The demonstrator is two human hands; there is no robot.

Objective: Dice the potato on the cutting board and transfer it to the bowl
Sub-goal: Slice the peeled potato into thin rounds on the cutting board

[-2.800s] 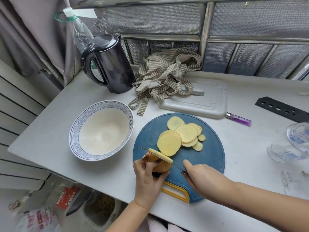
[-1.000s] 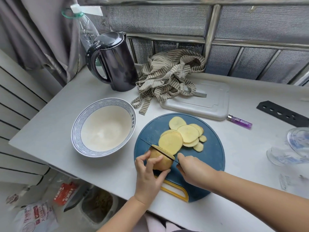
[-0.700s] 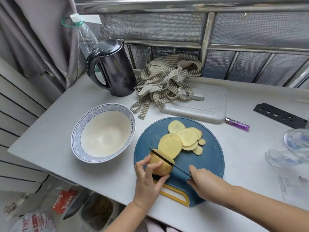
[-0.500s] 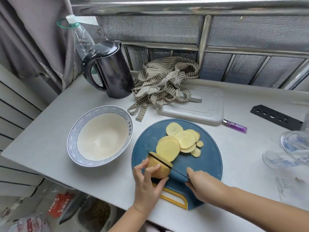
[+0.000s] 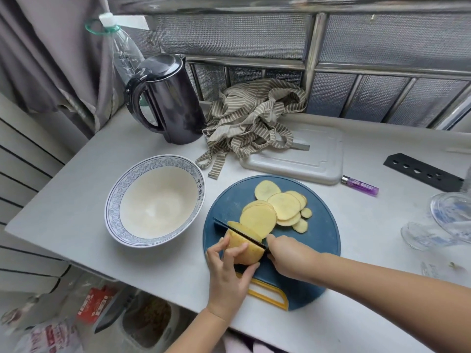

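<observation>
Left hand [image 5: 226, 271] curled round potato remnant [image 5: 242, 248] on blue cutting board [image 5: 318, 240]. Right hand [image 5: 290, 258] grips knife [image 5: 239, 231], blade partway through potato just beyond left fingertips. Slices [image 5: 277, 207] fanned beyond blade. No dicing yet; bowl [image 5: 114, 200], left of grip, empty.

Soft, flat daylight, pretty bright, nothing harsh. Only faint shadows, like the smudge under the blue-rimmed white ceramic bowl [image 5: 155, 205] left of centre. The glossy black electric kettle [image 5: 178, 110] catches a pale sheen on its lid. Wide-angle lens bows the grey metal window frame [image 5: 312, 47] up top; lower left corner is smeared.
</observation>
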